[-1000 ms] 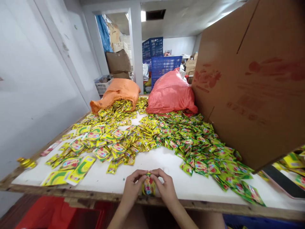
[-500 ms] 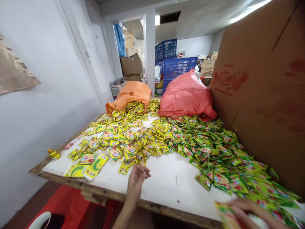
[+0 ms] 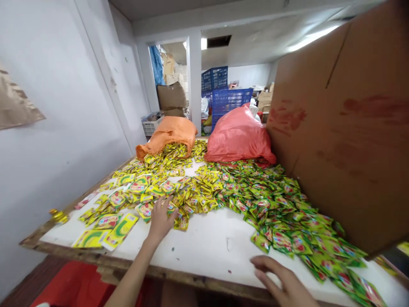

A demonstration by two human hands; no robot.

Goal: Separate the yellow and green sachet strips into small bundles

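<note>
1. Head view, taking the bare middle of the white-topped wooden-edged table (image 3: 211,243) as the clock centre: the left hand (image 3: 161,217) lies at about 10 o'clock, fingers spread wide and flat, fingertips touching the near edge of the heap of small yellow foil sachets (image 3: 179,187); nothing is gripped in it.
2. The right hand (image 3: 283,281) sits at about 5 o'clock at the table's near edge, palm down, fingers loosely apart and empty, just beside the spread of small green foil sachets (image 3: 281,204).
3. The yellow sachets fill the 10 to 12 o'clock stretch; the green ones run from 12 round to 4 o'clock, the two heaps meeting near the middle.
4. An orange plastic sack (image 3: 171,132) lies on its side at 11 o'clock, mouth open, with yellow sachets spilling from it.
5. A red plastic sack (image 3: 238,136) stands at 12 o'clock, bulging; its contents cannot be seen.
6. A large brown cardboard box flap (image 3: 345,128) rises at 2 to 3 o'clock over the green sachets.
7. Larger flat yellow-green packets (image 3: 105,226) lie at 9 o'clock.
8. Blue plastic crates (image 3: 223,94) stand stacked beyond the table.
</note>
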